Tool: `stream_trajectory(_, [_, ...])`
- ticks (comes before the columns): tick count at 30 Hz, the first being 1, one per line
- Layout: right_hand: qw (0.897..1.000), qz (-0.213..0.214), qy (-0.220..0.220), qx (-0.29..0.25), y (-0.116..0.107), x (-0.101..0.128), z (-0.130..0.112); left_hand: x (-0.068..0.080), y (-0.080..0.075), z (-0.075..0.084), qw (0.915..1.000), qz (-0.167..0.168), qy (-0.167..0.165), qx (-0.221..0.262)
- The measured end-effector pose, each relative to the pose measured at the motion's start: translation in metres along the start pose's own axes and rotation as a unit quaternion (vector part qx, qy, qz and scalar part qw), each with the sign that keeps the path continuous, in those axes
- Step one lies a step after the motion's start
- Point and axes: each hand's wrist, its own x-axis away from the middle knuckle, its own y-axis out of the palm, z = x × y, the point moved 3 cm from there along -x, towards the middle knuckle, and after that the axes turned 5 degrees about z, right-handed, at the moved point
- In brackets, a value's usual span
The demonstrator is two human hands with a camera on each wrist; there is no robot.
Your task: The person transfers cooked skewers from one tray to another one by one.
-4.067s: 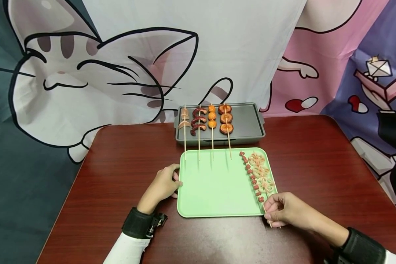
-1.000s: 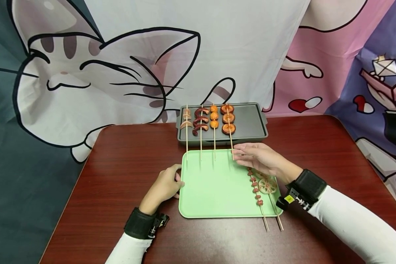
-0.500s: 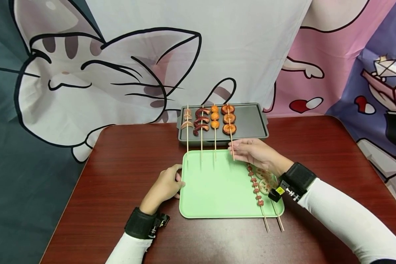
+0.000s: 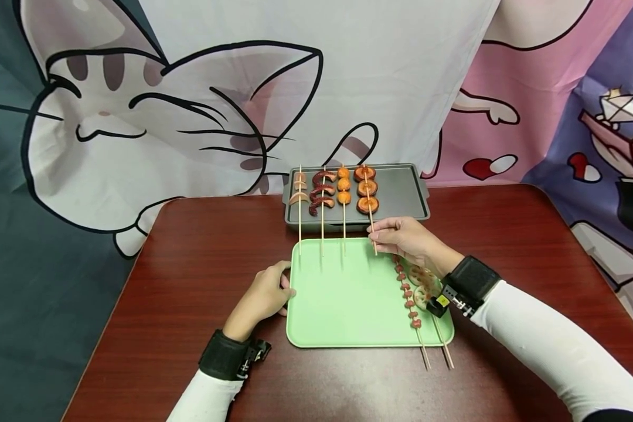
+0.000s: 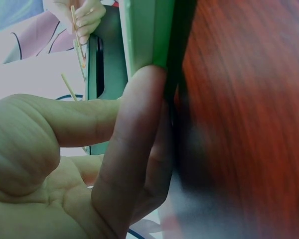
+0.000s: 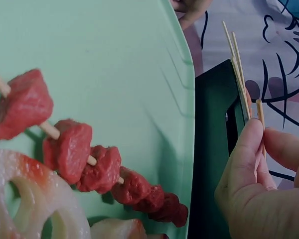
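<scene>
Head view – right hand: the right hand (image 4: 407, 239) has left the 2 skewers at the green tray's near right corner and travelled up to the far edge, where its fingertips now pinch the stick of the mushroom skewer (image 4: 368, 205) — 0.5 s ago the fingers were only arriving at it
Head view – mushroom skewer: its 3 brown rounds lie on the grey grill pan (image 4: 401, 193), the stick reaching back over the green tray (image 4: 348, 299); it is the rightmost of 4 skewers there, and none of the 4 looks shifted
Head view – left hand: the left hand (image 4: 264, 296) has not moved, fingers curled against the tray's left edge, the tray resting on the dark red surface (image 4: 200, 258)
Head view – left behind: the meat skewer (image 4: 408, 296) and lotus-root skewer (image 4: 424, 284) lie side by side on the tray's right part, sticks poking over the near rim, partly hidden by the right wrist
Left wrist view: fingers (image 5: 134, 144) press flat on the green tray's rim (image 5: 144, 35); the far hand with the stick shows small at top
Right wrist view: thumb and fingers (image 6: 249, 159) close on a thin stick (image 6: 259, 119) beside the pan's dark edge; red meat cubes (image 6: 70, 149) and lotus slices (image 6: 45, 209) rest on the tray below
Meaning: I judge that the grip on this stick is fresh, the skewer not yet lifted
</scene>
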Motion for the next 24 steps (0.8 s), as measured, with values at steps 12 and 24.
stream_trajectory(12, [1.000, 0.006, -0.005, 0.000, -0.0023, 0.0013, -0.0023, 0.0003, -0.0007, 0.0017, 1.0000, -0.002, 0.000, -0.002])
stream_trajectory(24, [1.000, 0.007, 0.003, 0.003, -0.0066, 0.0042, -0.0013, 0.0009, -0.0004, 0.0003, 1.0000, 0.001, -0.001, -0.002])
